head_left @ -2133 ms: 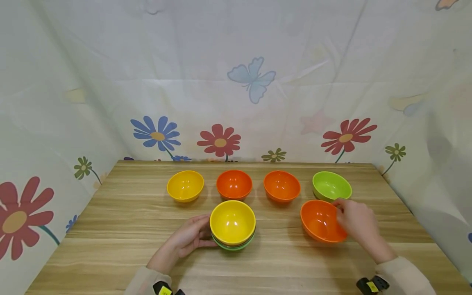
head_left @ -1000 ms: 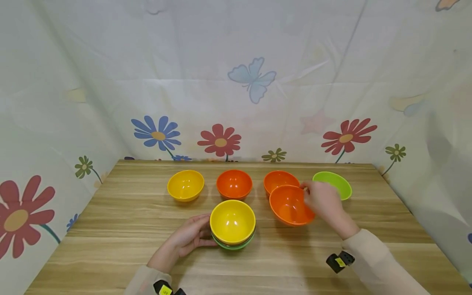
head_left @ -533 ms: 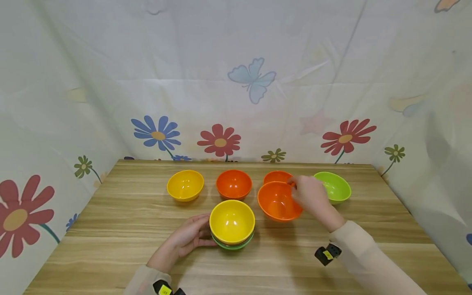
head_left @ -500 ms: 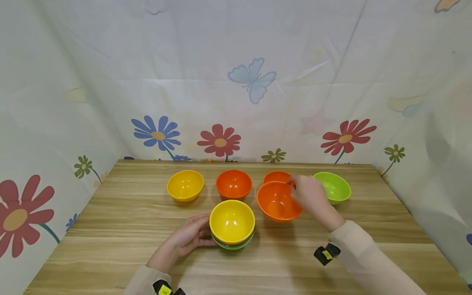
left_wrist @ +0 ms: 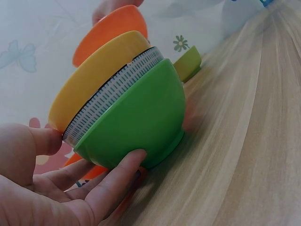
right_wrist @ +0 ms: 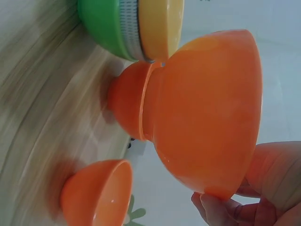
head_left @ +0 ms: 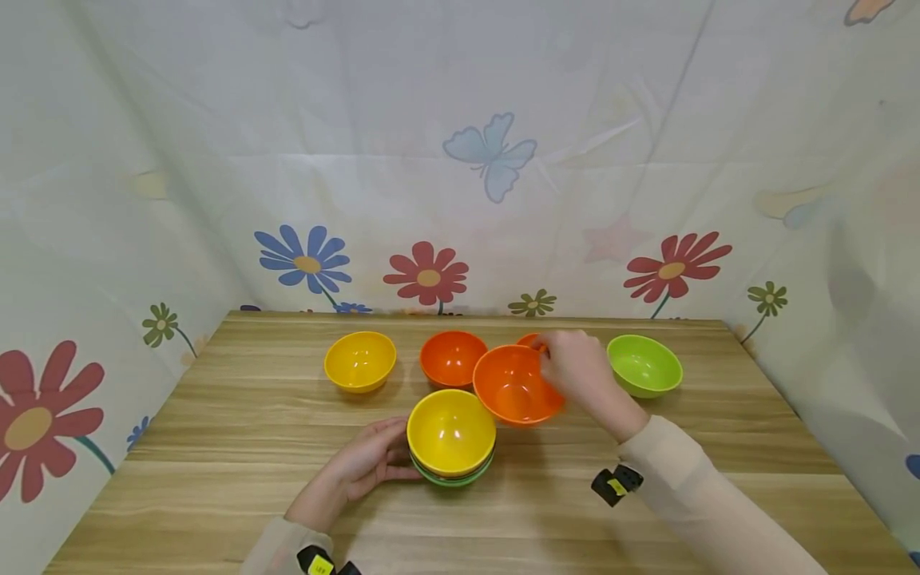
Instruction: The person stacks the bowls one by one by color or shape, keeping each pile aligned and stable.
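Observation:
A stack of bowls stands on the wooden table: a yellow bowl point(head_left: 451, 433) on top, a white bowl with teal dashes point(left_wrist: 113, 96) in the middle, a green bowl point(left_wrist: 136, 115) at the bottom. My left hand point(head_left: 370, 463) holds the stack from its left side; the left wrist view shows the thumb near the upper rims and fingers against the green bowl. My right hand point(head_left: 580, 371) pinches an orange bowl point(head_left: 516, 387) by its right rim. That bowl hangs above the table, close to the stack's upper right, its near-left edge overlapping the yellow rim in the head view.
Along the back stand a yellow bowl point(head_left: 360, 363), a red-orange bowl point(head_left: 451, 358), another orange bowl point(right_wrist: 96, 195) mostly hidden in the head view, and a lime-green bowl point(head_left: 644, 366). A flower-printed cloth point(head_left: 345, 160) hangs behind the wooden table point(head_left: 237, 399).
My right hand has carried the orange bowl leftward from in front of the lime-green bowl to the stack's upper right. My left hand and the stack have stayed put.

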